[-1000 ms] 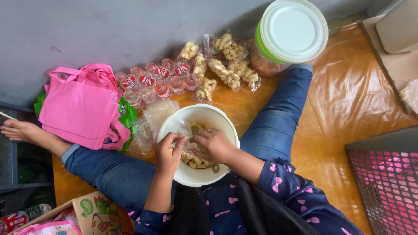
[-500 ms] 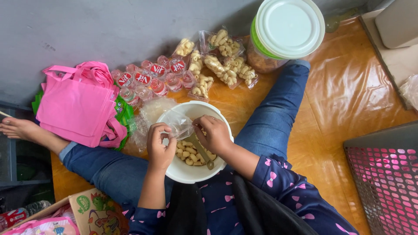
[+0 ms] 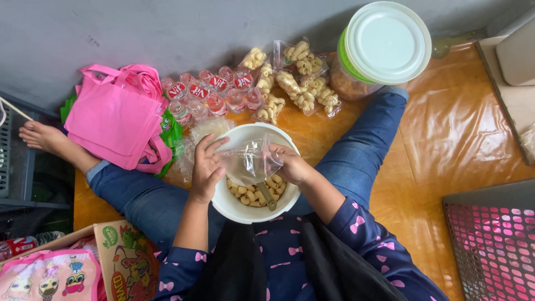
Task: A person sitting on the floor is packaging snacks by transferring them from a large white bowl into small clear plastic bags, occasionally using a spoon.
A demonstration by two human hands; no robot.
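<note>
A white bowl (image 3: pixel 234 204) of pale curled snacks (image 3: pixel 252 193) rests in my lap. Over it hangs a small clear plastic bag (image 3: pixel 251 161), held between both hands. My left hand (image 3: pixel 206 168) grips the bag's left edge, fingers spread along it. My right hand (image 3: pixel 292 166) pinches the bag's right edge. A spoon (image 3: pixel 268 197) lies in the bowl among the snacks.
Filled snack bags (image 3: pixel 301 83) and small sealed water cups (image 3: pixel 214 92) lie ahead on the orange floor mat (image 3: pixel 446 139). A big jar with a white lid (image 3: pixel 384 44) stands at the right, pink tote bags (image 3: pixel 117 120) at the left, a pink basket (image 3: pixel 496 245) lower right.
Both hands rose from the snacks in the bowl and now hold a clear bag stretched between them. The spoon lies loose in the bowl.
</note>
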